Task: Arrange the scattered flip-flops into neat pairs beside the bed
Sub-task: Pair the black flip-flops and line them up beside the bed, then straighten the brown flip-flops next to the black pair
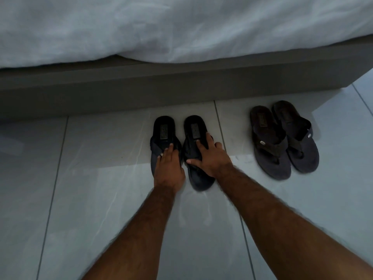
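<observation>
Lying on the tiled floor [101, 178] beside the bed [141, 85] are four flip-flops in two pairs. The left hand [169, 168] rests flat on the left black flip-flop [163, 134], fingers together. The right hand [212, 156] presses the right black flip-flop [194, 130], fingers spread. The brown pair [282, 138] sits well apart.

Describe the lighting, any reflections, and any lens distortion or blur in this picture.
Head view: dim, bluish light, so the black flip-flops lose detail; the glossy floor tiles carry faint pale reflections; wide-angle distortion bows the bed frame and stretches the forearms; the white duvet looks soft; the brown pair stays fairly readable.
</observation>
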The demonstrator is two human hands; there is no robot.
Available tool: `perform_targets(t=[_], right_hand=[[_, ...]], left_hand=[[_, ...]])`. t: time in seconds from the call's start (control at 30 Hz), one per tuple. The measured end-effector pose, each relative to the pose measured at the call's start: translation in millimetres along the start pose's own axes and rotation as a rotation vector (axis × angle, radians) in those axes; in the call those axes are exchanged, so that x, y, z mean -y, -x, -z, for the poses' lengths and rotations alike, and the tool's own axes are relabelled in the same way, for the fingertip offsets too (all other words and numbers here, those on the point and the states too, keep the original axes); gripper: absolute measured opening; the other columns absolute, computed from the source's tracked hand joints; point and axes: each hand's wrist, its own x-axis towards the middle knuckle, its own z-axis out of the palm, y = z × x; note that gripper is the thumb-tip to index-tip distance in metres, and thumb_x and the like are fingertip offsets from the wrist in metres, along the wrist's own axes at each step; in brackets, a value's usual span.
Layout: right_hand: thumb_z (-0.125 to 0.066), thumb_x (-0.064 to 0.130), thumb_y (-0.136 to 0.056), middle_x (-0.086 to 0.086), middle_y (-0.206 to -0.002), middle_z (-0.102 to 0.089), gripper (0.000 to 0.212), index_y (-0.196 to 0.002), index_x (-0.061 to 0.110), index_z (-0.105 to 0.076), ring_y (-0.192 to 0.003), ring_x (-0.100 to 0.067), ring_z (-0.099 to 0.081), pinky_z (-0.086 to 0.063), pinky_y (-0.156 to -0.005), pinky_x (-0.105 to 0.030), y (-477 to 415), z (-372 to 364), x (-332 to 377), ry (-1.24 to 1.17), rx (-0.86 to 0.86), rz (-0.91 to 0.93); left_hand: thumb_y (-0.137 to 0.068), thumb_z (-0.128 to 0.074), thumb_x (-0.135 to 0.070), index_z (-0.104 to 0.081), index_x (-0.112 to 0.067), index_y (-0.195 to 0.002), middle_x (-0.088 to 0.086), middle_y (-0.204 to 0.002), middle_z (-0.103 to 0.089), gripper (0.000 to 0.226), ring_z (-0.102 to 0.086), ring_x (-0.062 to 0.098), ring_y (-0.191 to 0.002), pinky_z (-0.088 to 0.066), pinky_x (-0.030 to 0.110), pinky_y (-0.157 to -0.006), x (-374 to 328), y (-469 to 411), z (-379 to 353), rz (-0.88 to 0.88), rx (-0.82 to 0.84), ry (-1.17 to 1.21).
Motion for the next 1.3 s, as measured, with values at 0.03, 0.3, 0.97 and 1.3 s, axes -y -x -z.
perform_targets(t=[0.03,0.3,0.97,1.3], right_hand=[[-0.043,0.081,-0.084,-0.003,-0.170,0.007,0.095,-0.160,0.031,-0.018,-0.142,-0.041,-0.026,-0.035,-0.116,-0.050,1,-1,0,0.000,0.004,0.001],[-0.042,0.079,-0.087,-0.006,-0.170,0.011,0.094,-0.161,0.028,-0.015,-0.141,-0.044,-0.026,-0.034,-0.115,-0.049,4,-1,1,0.009,0.008,0.009],[-0.033,0.082,-0.086,-0.008,-0.170,0.007,0.089,-0.160,0.034,-0.017,-0.145,-0.043,-0.022,-0.029,-0.118,-0.050,9,14,-5,-0.037,-0.109,-0.010],[-0.039,0.047,-0.103,-0.024,-0.163,-0.026,0.059,-0.155,0.017,-0.037,-0.150,-0.042,-0.023,-0.024,-0.120,-0.052,63,77,-178,0.030,-0.617,-0.382]], left_hand=[[-0.092,-0.046,-0.007,-0.026,-0.007,-0.155,0.011,-0.167,-0.019,0.066,-0.019,0.026,-0.154,-0.011,0.042,-0.127,0,3,0,0.002,-0.002,0.000],[-0.095,-0.042,-0.006,-0.025,-0.008,-0.155,0.011,-0.167,-0.019,0.063,-0.020,0.026,-0.154,-0.013,0.041,-0.127,1,5,1,-0.011,0.006,-0.007],[-0.086,-0.054,-0.028,-0.036,-0.008,-0.149,0.013,-0.161,-0.032,0.068,-0.021,0.029,-0.153,-0.010,0.052,-0.126,-21,18,8,-0.021,-0.176,-0.161],[-0.095,-0.056,-0.041,-0.026,-0.007,-0.155,0.014,-0.167,-0.018,0.075,-0.015,0.031,-0.154,-0.013,0.039,-0.127,-192,-17,-53,-0.512,0.090,-0.008]])
